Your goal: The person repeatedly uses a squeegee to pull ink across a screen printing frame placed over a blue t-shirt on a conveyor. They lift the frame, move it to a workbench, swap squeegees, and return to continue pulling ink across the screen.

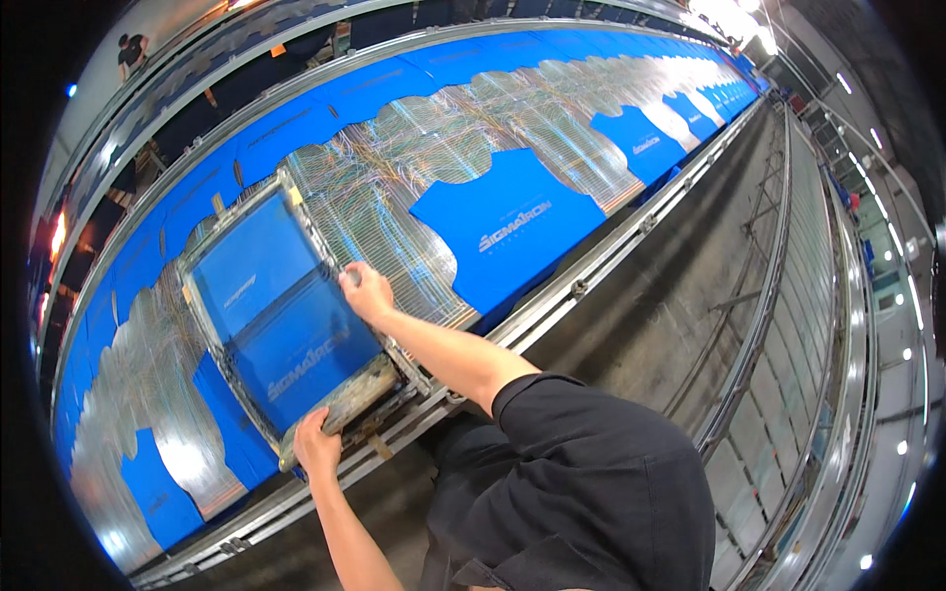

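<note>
A screen printing frame [332,258] with stained edges and see-through mesh lies over blue fabric on the long table. My right hand [367,294] grips its right side rail, with the fingers curled over the edge. A thick, stained bar [357,397], which looks like a squeegee, lies across the frame's near end. Around its left part my left hand [317,443] is closed, the fingers over the top. Grey lettering shows on the blue fabric beneath the mesh. To the right of the frame lies a blue shirt panel [512,212] with the same kind of grey print.
More blue panels [641,143] lie along the shiny, streaked table [394,222]. A metal rail [591,276] runs down the table's near edge. To the right is an aisle floor [641,325] beside another long table. A person [131,54] stands far off at the upper left.
</note>
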Demonstrator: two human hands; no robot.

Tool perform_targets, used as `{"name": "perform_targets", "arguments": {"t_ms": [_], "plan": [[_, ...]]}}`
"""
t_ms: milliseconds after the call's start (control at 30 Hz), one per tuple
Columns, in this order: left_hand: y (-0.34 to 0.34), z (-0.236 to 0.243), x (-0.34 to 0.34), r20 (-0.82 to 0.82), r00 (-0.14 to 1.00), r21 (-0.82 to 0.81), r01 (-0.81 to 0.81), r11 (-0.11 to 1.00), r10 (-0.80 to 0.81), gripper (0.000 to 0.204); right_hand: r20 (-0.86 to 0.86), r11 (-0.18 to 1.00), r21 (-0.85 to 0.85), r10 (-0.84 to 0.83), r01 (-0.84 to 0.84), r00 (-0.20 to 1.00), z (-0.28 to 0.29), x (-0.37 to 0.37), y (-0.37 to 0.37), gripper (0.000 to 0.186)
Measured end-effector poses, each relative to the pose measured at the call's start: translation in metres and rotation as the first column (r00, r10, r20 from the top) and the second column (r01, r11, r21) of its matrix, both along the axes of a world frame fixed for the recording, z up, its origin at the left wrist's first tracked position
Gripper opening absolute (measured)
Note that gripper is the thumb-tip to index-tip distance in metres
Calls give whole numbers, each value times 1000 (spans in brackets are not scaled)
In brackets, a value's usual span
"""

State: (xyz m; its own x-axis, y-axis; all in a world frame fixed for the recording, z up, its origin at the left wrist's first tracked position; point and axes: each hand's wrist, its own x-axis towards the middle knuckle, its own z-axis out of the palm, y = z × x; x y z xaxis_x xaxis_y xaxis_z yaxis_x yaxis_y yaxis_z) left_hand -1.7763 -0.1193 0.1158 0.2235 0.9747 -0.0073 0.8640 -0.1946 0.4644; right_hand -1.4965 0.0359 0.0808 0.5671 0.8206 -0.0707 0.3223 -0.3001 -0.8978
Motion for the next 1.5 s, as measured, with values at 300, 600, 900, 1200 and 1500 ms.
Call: {"name": "perform_targets", "arguments": {"t_ms": [300,600,900,1200,1500], "plan": [[31,-20,-109,-51,999,-147,-1,989,-7,44,-158,997,-76,-3,-9,987,-33,-105,4,40],[39,-49,-146,-65,980,-94,183,979,-190,55,91,995,-41,91,-88,992,-86,-124,19,45],[150,-12,-160,-9,953,-115,300,947,-303,33,-298,989,-84,93,-123,950,-110,-110,24,49],[250,-59,-149,-119,944,-87,299,950,-308,29,-393,988,-145,-5,-56,920,-119,-108,27,43],[75,-93,-165,-10,970,83,244,966,-244,69,-431,988,-130,21,-85,902,-106,-109,28,42]]}}
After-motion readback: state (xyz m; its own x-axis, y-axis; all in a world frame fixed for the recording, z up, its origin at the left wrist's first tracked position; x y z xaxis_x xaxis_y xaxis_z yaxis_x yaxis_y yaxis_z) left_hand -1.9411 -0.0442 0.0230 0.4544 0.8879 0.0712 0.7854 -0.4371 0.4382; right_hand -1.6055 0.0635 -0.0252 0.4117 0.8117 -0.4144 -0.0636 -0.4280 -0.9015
